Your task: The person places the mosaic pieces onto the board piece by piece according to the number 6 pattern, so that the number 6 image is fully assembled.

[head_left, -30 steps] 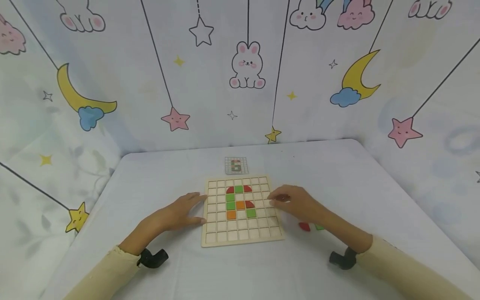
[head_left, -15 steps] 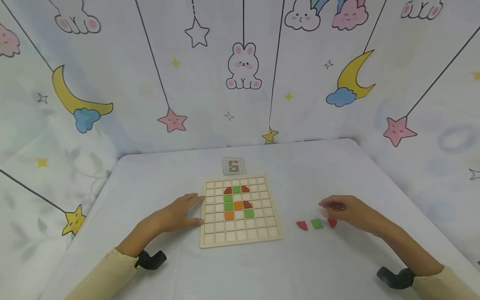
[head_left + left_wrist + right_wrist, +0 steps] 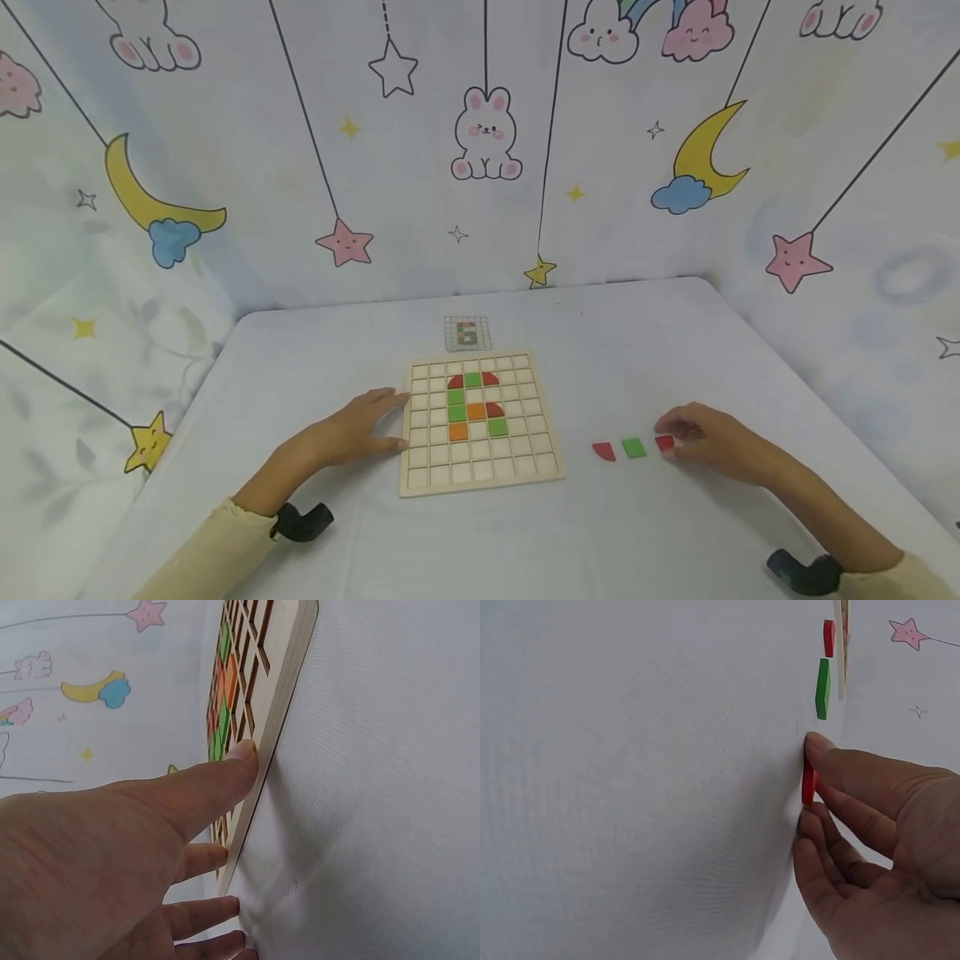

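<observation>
My left hand [image 3: 348,432] lies at the left edge of a wooden grid board [image 3: 435,475], thumb and fingers extended. The thumb touches the board's rim in the left wrist view. Red, green and orange tiles sit in several of the board's cells, among them an orange square tile [image 3: 458,431]. Off to the right, my right hand [image 3: 712,442] pinches a red tile [image 3: 808,784] at the table surface, between thumb and fingers; its full shape is partly hidden. Left of it lie a green square tile [image 3: 633,448] and a red quarter-round tile [image 3: 603,452].
Behind the board lies a small card [image 3: 467,333] with a gridded coloured figure. A white cloth covers the table [image 3: 525,542]. A patterned curtain [image 3: 420,183] rises along the back and sides.
My right hand has moved right from the board's right edge to the loose tiles, then lowered onto the far red tile. The left hand has stayed at the board.
</observation>
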Tool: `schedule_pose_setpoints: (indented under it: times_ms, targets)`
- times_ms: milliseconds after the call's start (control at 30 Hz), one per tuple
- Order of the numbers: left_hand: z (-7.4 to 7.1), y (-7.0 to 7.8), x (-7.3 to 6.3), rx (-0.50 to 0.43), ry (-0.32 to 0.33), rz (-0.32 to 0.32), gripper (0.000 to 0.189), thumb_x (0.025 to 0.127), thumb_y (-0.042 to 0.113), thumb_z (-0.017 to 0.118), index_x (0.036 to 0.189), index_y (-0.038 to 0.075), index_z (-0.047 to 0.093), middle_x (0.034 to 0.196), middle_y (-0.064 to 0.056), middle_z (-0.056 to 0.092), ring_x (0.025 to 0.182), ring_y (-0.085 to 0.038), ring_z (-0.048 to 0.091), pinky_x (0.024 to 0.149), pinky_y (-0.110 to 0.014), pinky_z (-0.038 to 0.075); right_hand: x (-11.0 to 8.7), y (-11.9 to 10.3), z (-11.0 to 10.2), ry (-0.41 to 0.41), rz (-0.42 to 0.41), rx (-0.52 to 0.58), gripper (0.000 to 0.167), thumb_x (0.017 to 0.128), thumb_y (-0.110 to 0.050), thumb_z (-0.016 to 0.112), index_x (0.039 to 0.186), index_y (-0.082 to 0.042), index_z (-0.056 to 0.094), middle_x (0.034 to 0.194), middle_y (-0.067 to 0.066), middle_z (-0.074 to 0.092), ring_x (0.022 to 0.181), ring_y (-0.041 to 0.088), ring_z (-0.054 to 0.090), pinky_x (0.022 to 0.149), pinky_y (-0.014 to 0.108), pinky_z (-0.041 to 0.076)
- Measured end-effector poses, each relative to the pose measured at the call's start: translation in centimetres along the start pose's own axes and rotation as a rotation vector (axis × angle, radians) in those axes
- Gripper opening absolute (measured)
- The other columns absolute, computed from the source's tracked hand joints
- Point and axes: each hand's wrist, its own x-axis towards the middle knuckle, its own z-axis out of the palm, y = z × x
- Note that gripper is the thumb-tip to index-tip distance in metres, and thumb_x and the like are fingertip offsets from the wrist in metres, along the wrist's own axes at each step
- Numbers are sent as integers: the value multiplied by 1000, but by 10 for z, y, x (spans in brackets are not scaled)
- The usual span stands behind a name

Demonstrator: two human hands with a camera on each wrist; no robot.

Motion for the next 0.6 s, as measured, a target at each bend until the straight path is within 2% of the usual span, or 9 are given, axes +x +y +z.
schedule_pose_setpoints:
  times_ms: [100, 233, 600]
  targets:
    - [1, -1, 1, -2, 0, 6, 79, 100, 43, 73, 162, 7, 40, 165, -31, 32, 153, -51, 31, 121, -67, 32, 1, -1, 1, 14, -29, -41, 24, 91, -14, 81, 114, -14, 72, 110, -7, 70, 103, 16, 64, 89, 23, 57]
    - [3, -2, 2, -10, -3, 5, 80, 100, 43, 73, 162, 7, 39, 166, -31, 32, 154, -51, 30, 122, -67, 32, 3, 0, 3, 27, -29, -56, 22, 92, -15, 82, 111, -15, 72, 105, -8, 68, 97, 10, 61, 84, 23, 57]
    - [3, -3, 2, 11, -6, 3, 81, 100, 44, 72, 163, 7, 38, 166, -31, 31, 154, -50, 31, 122, -66, 32, 8, -2, 7, 71, -51, -92, 23, 90, -14, 82, 112, -13, 73, 106, -7, 68, 100, 15, 61, 86, 24, 57]
